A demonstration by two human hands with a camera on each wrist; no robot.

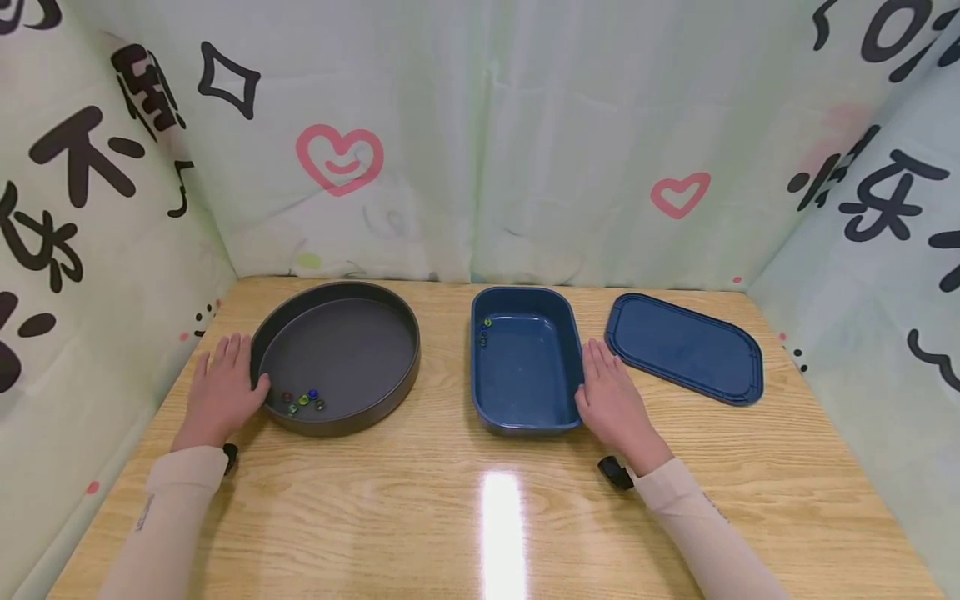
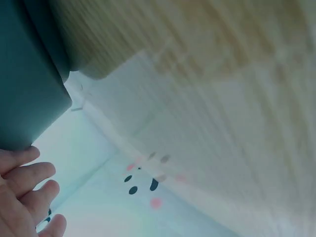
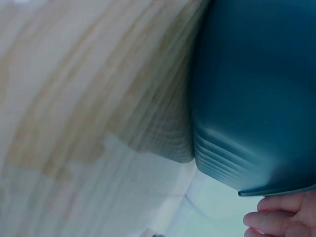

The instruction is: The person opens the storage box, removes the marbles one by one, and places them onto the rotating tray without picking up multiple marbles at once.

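Note:
My left hand [image 1: 223, 387] lies against the left side of a round dark grey pan [image 1: 345, 354], its fingers straight and thumb at the rim. Several glass marbles [image 1: 303, 400] sit inside the pan near its front left. My right hand [image 1: 611, 400] rests with straight fingers along the right side of a deep blue rectangular container [image 1: 525, 375]. A few more marbles [image 1: 484, 332] lie by that container's left wall. In the left wrist view, fingers [image 2: 29, 180] touch the pan's outer wall. In the right wrist view, fingers [image 3: 276, 215] are right at the container's rim.
A flat blue lid [image 1: 686, 350] lies on the wooden table [image 1: 375, 500] right of the container. Printed curtains [image 1: 555, 167] stand at the back and both sides. Black wrist devices [image 1: 615, 472] sit under the wrists.

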